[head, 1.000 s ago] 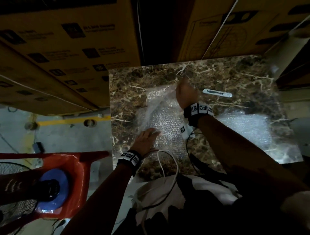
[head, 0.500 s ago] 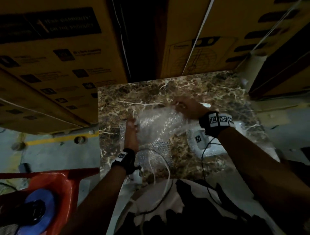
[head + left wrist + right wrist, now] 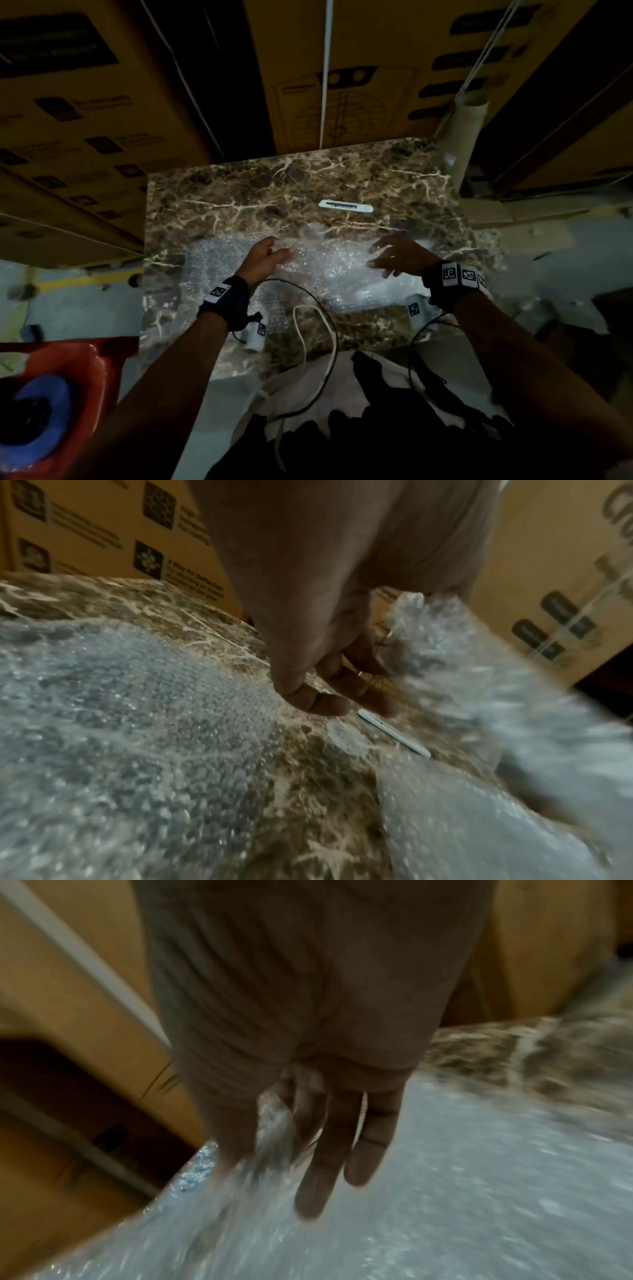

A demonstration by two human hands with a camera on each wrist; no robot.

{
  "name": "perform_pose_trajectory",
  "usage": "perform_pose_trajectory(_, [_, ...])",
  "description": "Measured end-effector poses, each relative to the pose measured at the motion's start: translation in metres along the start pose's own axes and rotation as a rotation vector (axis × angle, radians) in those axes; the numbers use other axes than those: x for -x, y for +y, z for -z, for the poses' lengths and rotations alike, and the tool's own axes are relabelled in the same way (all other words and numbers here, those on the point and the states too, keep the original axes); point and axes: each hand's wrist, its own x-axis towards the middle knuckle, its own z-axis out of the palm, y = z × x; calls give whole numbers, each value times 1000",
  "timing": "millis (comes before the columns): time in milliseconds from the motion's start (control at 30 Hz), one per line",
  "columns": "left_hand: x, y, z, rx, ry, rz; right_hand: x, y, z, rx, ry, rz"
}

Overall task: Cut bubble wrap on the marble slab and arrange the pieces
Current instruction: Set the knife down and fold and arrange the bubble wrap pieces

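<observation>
Bubble wrap [image 3: 329, 267] lies under both open hands on marble.

Right wrist view: the bubble wrap [image 3: 445, 1191] and right hand [image 3: 325, 1096] are smeared by motion.
Box print [image 3: 102, 144]: too blurred to be read.
Blue object [image 3: 30, 425]: cut off by the frame edge.

- We see the bubble wrap [image 3: 329, 263], bunched and lifted between the hands half a second ago, now spread wide and low across the marble slab [image 3: 239, 192].
- Our left hand [image 3: 265, 255] has let go of the bundle's left edge and now reaches over the sheet, fingers [image 3: 329, 704] loose.
- Our right hand [image 3: 394, 255] has moved right and opened, fingers [image 3: 318, 1172] straight over the wrap.
- The white cutter [image 3: 345, 206], hidden behind the right hand before, lies uncovered beyond the wrap.
</observation>
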Motion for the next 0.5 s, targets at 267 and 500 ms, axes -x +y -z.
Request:
perform_pose_trajectory(267, [-1, -50, -82, -199, 103, -235, -4, 72, 29, -287, 354, 41])
perform_pose_trajectory(500, [14, -66, -137, -325, 342, -203, -5, 103, 29, 214, 549, 59])
